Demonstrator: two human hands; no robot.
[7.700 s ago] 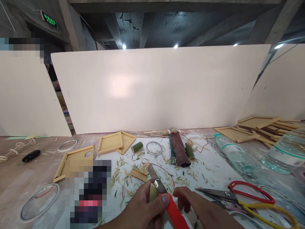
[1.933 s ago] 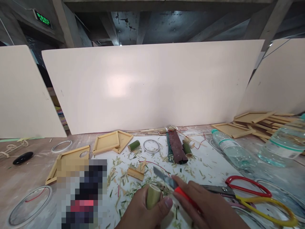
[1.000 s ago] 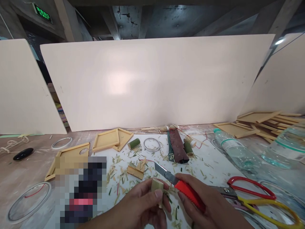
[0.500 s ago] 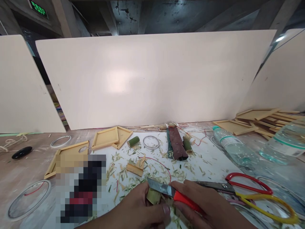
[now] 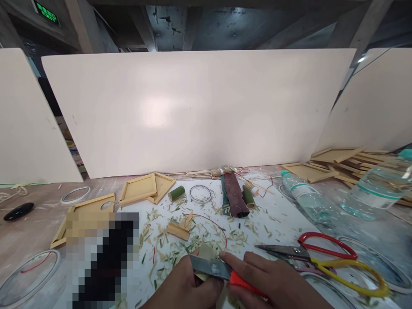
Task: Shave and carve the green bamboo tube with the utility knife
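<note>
Head view, lower centre of the frame: paring of a short, pale-green bamboo piece looks under way, unfinished.
Left hand curled round the piece, pinching it above a white sheet; right hand closed on the red handle of a broad, grey steel-bladed knife, blade across the piece. Pale bamboo shavings strewn on the sheet suggest much cutting done; how much remains cannot be told, blade and fingers covering the piece. Below mid-frame, two dark-green bamboo cylinders lie apart, apparently unpared.
</note>
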